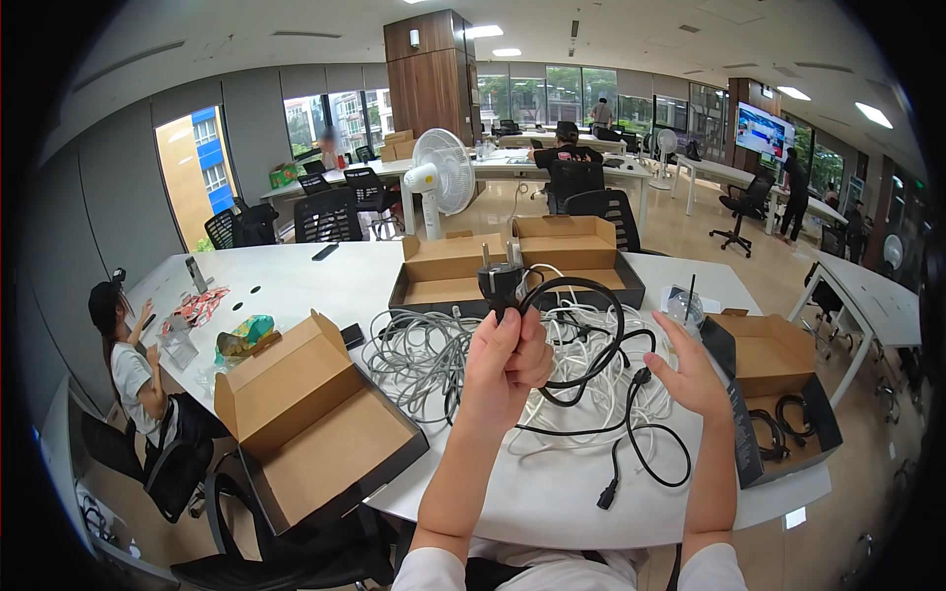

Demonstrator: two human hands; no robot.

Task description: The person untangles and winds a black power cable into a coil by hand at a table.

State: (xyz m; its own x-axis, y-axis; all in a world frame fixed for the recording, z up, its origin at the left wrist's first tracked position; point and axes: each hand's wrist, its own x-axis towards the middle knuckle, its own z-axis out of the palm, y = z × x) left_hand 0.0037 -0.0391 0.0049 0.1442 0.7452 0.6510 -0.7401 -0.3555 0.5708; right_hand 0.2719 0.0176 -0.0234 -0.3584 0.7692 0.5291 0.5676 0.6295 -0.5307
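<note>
My left hand (509,350) is raised over the table, fingers closed on a black power cord (581,394) just below its two-pin plug (501,279), whose prongs point up. The cord loops out to the right of that hand and trails down to the tabletop. A black connector (608,494) lies near the front edge. To the right, my right hand (693,366) is open with fingers apart, close to the cord but holding nothing. Beneath and behind the hands spread tangled grey cables (419,350) and white cables (591,414).
An open box (315,463) stands at the left, another box (778,345) at the right holds coiled black cords (778,433). Two more open boxes (443,271) sit behind the cables. A cup with a straw (687,303), a fan (439,177) and a seated person (138,369) are nearby.
</note>
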